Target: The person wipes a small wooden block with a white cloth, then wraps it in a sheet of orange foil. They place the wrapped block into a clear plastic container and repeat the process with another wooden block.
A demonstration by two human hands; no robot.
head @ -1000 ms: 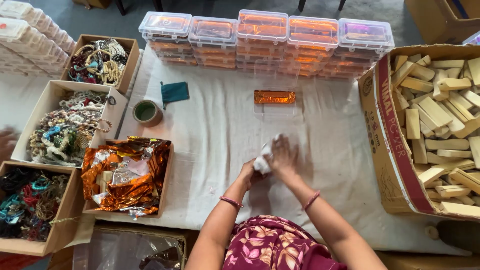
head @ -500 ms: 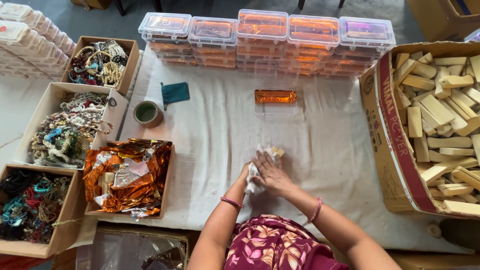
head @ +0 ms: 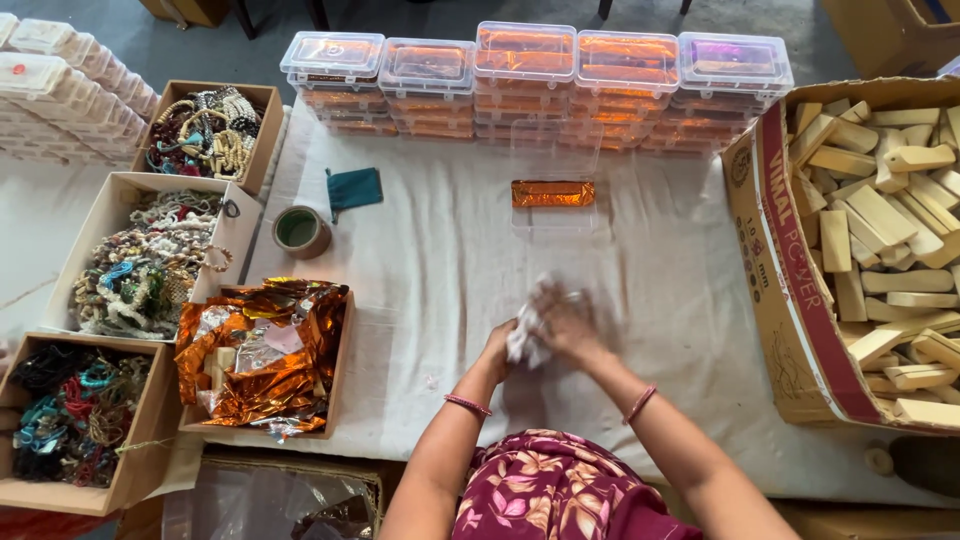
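Cloth (head: 440,280), white, covers the whole table, and along its far edge runs a row of stacked clear boxes (head: 530,85) with orange contents. Big carton (head: 790,300) at the right, tipped open toward us, heaped with pale wooden blocks (head: 880,220). Three open cartons line the left: beads (head: 205,130) at the far end, more beads (head: 145,260) in the middle, dark bangles (head: 70,405) nearest. Just right of those, a tray of crumpled orange foil (head: 260,355). Out on the cloth ahead, an open clear case (head: 556,160) with an orange-wrapped bar (head: 553,193) lying in it, well apart from the hands. Teal pouch (head: 355,188) and a tape roll (head: 300,231) sit near each other, left of centre. Now the hands, together at the near middle of the cloth: left hand (head: 500,345) closed from below around a white wad (head: 524,340), fingers curled tight on it; right hand (head: 568,325) pressed over the top, fingers bent and wrapped on the same wad, a little blurred. Both grips closed, only a scrap of white showing between them. What the wad is, cloth or paper, cannot be told.
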